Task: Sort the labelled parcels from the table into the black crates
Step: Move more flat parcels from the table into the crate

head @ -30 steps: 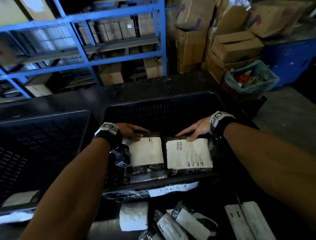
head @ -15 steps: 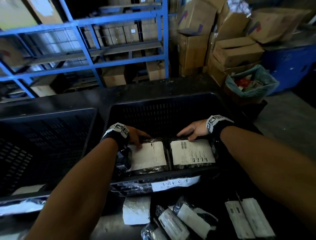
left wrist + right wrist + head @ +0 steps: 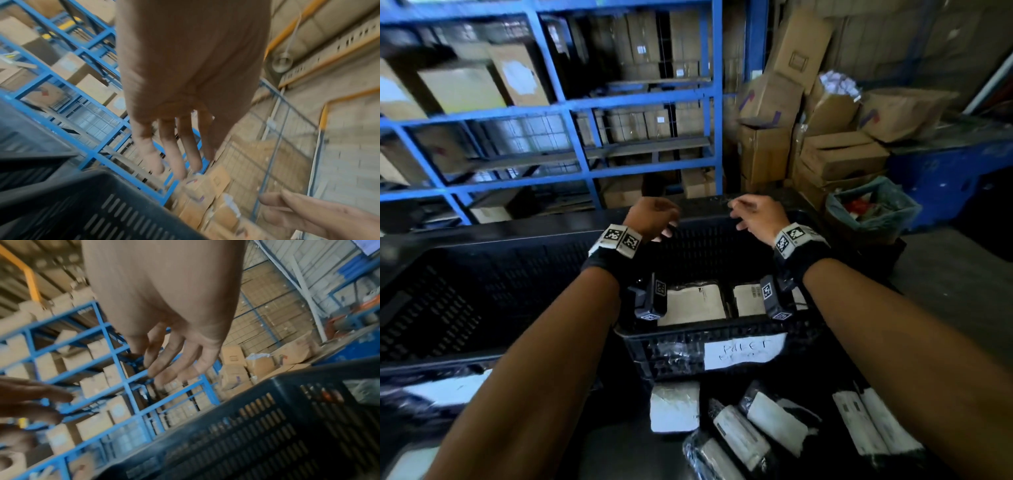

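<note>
Lifting clear: left hand [image 3: 652,216] and right hand [image 3: 758,214], grips released and empty, have left two parcels [image 3: 693,303] in the crate [image 3: 722,337]; more await on the worktop [image 3: 619,445].

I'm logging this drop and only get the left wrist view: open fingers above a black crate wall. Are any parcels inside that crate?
Observer: Yes. The head view shows a left parcel and a right parcel lying flat, side by side, in the crate.
Operator: Is the right hand holding anything?
Observer: No. In the right wrist view the right hand is empty, with its fingers loosely spread.
Operator: Anything left to sort?
Observer: Yes. Several unsorted parcels lie on the table on the person's side of the crate.
</note>
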